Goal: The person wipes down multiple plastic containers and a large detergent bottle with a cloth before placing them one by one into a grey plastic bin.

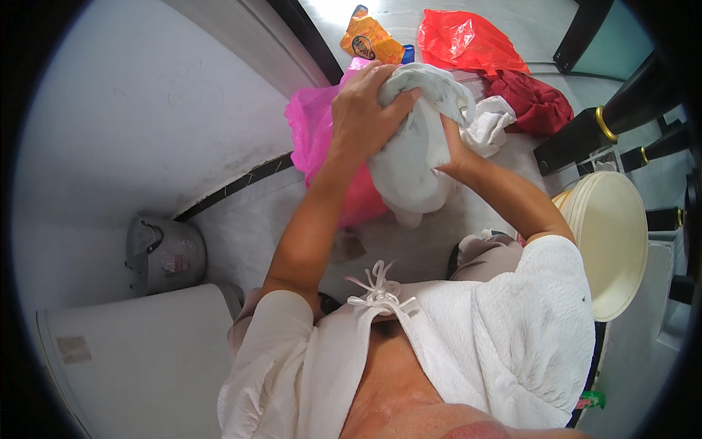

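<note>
A white cloth garment [417, 159] with greyish marks hangs bunched between my hands in front of me. My left hand [364, 107] grips its upper part, thumb across the folds. My right hand [452, 142] is mostly covered by the cloth; only its wrist side shows, so its fingers are hidden. Behind and beside the garment lies a pink plastic bag [312, 131]. Farther off, an orange packet [370, 38] with blue ends, a red plastic bag [466, 38], a dark red cloth [529, 104] and a crumpled white cloth [488, 126] rest on the pale floor.
On the right stand a cream plastic bucket [614, 247] and black posts [576, 137] with gold rings. A white wall [164, 110] runs along the left, with a grey bucket [167, 255] at its foot. Nearer is a large white box-like object [142, 362].
</note>
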Action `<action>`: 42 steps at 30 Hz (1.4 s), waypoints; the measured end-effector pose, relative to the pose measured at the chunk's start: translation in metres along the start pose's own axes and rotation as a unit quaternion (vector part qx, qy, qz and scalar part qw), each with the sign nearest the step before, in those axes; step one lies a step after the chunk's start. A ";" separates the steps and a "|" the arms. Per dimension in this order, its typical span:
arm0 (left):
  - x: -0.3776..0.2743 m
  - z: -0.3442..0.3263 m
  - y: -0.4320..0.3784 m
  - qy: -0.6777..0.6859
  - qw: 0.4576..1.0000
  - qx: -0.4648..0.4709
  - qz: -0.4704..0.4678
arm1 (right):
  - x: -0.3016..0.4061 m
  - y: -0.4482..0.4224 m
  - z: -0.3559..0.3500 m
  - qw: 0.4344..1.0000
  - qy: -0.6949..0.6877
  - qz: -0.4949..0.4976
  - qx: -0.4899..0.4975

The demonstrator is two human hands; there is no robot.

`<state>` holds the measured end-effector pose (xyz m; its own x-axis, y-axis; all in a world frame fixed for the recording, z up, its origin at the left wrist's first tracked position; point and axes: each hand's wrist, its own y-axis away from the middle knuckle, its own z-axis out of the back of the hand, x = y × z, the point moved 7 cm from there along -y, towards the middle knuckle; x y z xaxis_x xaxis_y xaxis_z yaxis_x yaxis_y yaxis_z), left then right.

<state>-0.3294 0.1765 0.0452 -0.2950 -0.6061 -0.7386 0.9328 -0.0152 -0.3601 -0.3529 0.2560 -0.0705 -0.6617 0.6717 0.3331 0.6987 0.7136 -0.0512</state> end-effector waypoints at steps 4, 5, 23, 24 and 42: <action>0.008 0.012 0.010 0.058 0.991 -0.106 -0.049 | 0.013 -0.005 0.005 0.994 0.087 0.058 0.029; 0.007 0.016 0.014 0.028 0.982 -0.159 -0.095 | 0.017 -0.006 0.009 0.983 0.155 0.091 0.027; 0.064 -0.007 0.053 0.513 0.825 -0.167 0.171 | 0.027 0.008 -0.039 0.960 0.242 0.119 0.071; 0.063 -0.016 0.049 0.529 0.820 -0.140 0.170 | 0.030 0.008 -0.029 0.970 0.217 0.100 0.047; 0.004 0.046 0.068 -0.002 0.948 -0.303 -0.099 | 0.036 0.007 -0.039 0.937 0.300 0.148 0.102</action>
<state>-0.2580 0.1367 0.0442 -0.4501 -0.6422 -0.6205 0.5693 0.3290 -0.7534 -0.3612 0.2778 -0.0218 -0.1328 0.6572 0.7419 0.7204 0.5781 -0.3832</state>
